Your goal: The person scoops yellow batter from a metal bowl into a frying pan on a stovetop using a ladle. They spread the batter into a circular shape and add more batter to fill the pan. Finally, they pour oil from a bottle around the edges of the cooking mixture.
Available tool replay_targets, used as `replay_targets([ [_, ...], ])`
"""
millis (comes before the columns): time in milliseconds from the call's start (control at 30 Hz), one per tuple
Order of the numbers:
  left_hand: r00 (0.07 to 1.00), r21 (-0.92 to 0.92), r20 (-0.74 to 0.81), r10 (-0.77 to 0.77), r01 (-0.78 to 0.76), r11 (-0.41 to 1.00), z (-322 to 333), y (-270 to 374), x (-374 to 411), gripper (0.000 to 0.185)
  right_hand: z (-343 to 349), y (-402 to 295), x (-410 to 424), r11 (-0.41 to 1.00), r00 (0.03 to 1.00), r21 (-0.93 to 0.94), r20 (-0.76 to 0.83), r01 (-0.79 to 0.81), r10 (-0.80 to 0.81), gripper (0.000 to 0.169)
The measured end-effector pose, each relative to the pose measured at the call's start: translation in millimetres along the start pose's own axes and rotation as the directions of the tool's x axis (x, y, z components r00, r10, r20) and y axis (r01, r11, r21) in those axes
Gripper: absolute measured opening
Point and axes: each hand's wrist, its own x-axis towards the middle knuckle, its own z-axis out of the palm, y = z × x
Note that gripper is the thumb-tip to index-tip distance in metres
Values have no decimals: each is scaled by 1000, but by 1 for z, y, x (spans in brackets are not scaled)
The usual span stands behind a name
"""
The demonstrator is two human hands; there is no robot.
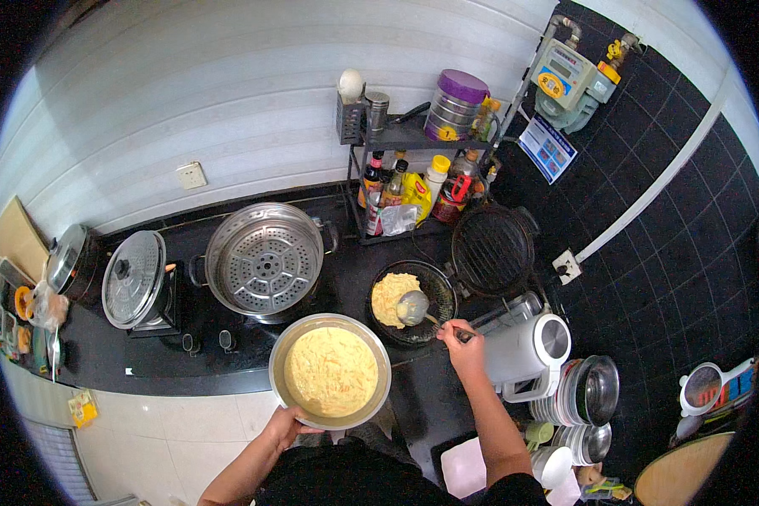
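Observation:
My left hand (286,425) grips the near rim of a metal bowl (382,370) that holds yellow batter (332,372) with orange shreds in it. My right hand (465,345) is closed on the handle of a metal ladle (412,307). The ladle's bowl rests on or just over a patch of batter (389,292) spread on the left part of a round black electric griddle (443,294). The griddle's ridged lid (493,250) stands raised behind it, to the right. The held bowl is in front of the griddle, to its left.
A steamer pot (267,262) and a pot with a tilted glass lid (133,278) stand on the left. Behind the griddle is a rack (405,136) with bottles and a tin. A white appliance (522,354) and stacked bowls (594,392) stand close to my right arm.

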Motion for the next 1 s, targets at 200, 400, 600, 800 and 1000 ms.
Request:
replay_targets([
  [200,1000,14,-1,2,-2,1000,1,1,1,51,-8,5,0,996,998,79,-54,-40,45,14],
  [400,1000,9,1,-13,13,1000,-2,-3,5,51,-11,2,4,996,998,82,-63,-22,28,15],
  [600,998,48,8,-61,61,997,-7,-8,14,47,-10,8,0,996,999,81,-34,-25,28,16],
  [800,986,191,63,-154,139,972,-4,-15,34,50,-24,4,4,962,985,272,-170,14,34,14],
  [1000,940,288,170,-297,241,927,11,-35,65,53,-33,6,5,931,962,361,-239,-41,136,16],
])
